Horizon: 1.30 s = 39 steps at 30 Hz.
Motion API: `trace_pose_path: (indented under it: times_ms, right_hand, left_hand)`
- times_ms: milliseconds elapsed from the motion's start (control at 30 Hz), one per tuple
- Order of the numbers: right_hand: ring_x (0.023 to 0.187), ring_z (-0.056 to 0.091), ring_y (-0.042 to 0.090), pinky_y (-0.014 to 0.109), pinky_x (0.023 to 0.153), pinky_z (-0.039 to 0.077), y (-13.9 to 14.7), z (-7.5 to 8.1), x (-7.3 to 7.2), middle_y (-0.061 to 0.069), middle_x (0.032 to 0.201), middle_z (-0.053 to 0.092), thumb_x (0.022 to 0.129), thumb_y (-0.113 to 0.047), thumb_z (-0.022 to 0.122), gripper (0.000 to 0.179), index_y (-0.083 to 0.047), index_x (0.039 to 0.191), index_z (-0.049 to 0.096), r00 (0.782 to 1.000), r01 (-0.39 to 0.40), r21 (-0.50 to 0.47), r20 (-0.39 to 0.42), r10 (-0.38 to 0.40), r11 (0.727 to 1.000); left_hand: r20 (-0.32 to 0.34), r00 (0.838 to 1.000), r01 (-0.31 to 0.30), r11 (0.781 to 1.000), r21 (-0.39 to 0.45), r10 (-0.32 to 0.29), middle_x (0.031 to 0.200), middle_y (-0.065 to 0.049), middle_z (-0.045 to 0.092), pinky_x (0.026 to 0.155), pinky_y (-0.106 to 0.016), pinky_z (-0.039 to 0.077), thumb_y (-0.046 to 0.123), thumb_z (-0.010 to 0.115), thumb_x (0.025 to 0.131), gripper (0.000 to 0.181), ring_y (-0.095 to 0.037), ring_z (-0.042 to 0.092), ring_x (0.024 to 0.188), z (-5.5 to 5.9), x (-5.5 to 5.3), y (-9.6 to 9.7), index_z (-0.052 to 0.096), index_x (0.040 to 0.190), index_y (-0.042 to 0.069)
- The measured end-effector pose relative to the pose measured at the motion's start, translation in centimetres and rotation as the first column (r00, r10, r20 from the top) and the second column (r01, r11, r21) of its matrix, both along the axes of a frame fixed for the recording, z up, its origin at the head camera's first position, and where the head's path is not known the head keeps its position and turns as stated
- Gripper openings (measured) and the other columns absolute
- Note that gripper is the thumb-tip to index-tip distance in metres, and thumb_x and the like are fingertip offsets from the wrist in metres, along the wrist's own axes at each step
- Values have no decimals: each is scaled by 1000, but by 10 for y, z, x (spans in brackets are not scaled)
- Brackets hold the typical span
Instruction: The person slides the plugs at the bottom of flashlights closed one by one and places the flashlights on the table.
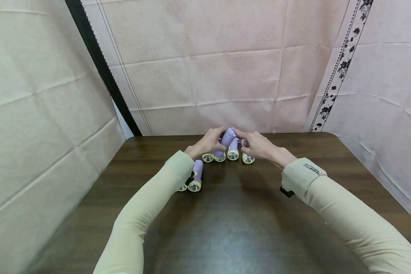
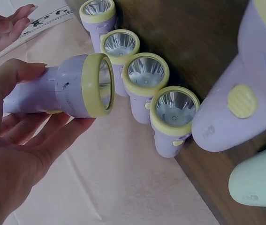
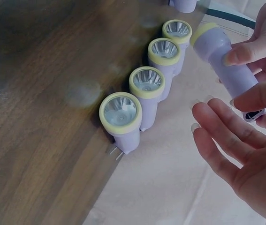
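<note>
My left hand (image 1: pixel 209 144) grips a purple flashlight (image 2: pixel 72 89) with a yellow rim, raised over the back of the table. The thumb lies on one side of its barrel and the fingers on the other. At the flashlight's tail end is my right hand (image 3: pixel 245 150), fingers extended and loosely bent, one fingertip right at the tail, which shows a dark patch. Below both hands, several purple flashlights (image 3: pixel 147 84) stand in a row along the back edge, their lenses facing the front. Two metal prongs (image 3: pixel 116 151) stick out from the rightmost one.
Near the left forearm lie another purple flashlight (image 1: pixel 197 175) and a mint green flashlight (image 2: pixel 259 180), the latter mostly hidden by the sleeve in the head view. The brown wooden table (image 1: pixel 233 228) ends at a pale cloth backdrop (image 1: pixel 226 76). Cloth also hangs at both sides.
</note>
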State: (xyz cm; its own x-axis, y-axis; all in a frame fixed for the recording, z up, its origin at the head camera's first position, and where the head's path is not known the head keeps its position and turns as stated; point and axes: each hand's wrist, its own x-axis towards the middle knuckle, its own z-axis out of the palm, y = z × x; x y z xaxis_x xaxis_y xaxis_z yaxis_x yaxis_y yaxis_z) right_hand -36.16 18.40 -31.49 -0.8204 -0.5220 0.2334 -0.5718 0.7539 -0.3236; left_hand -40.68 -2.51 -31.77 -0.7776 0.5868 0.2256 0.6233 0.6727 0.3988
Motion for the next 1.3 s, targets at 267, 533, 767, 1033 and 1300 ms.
trace_pose_path:
  times_ms: [267,533,767,1033,1300]
  right_hand:
    - [64,58,13,31,60,47,-1,-3,2,2,79,69,85,-10,61,81,-14,155,19,999,-3,98,49,-2,995]
    - [68,62,12,32,60,47,-3,-5,2,2,84,73,85,-12,58,80,-10,154,18,997,35,123,68,-44,992]
    - [68,62,13,30,58,45,0,-4,4,4,84,72,87,-12,58,72,-7,151,28,997,49,128,55,-57,990]
    - [60,50,12,28,56,39,1,-8,2,1,68,59,84,-8,57,60,-2,142,42,1000,17,117,8,-18,993]
    - [65,54,13,30,58,42,3,-12,1,4,76,64,85,-8,57,56,-1,139,46,1000,26,110,5,-26,994]
  left_hand:
    - [95,986,-116,973,-200,137,98,-11,61,63,-33,53,14,77,75,65,-26,65,81,10,16,3,36,125,13]
    - [187,916,-265,887,-379,354,103,-13,57,48,-32,54,26,76,78,58,-26,66,64,-2,27,-1,40,119,6]
    - [228,878,-300,855,-422,420,74,-11,67,42,-30,52,21,74,78,21,-25,68,55,-20,33,-3,61,82,5]
    - [214,876,-293,829,-476,432,78,-10,62,43,-29,52,22,76,78,23,-20,62,48,-35,34,-2,60,81,5]
    - [191,871,-308,807,-505,452,84,-11,60,44,-28,52,25,79,77,27,-19,61,49,-44,32,-1,60,82,5]
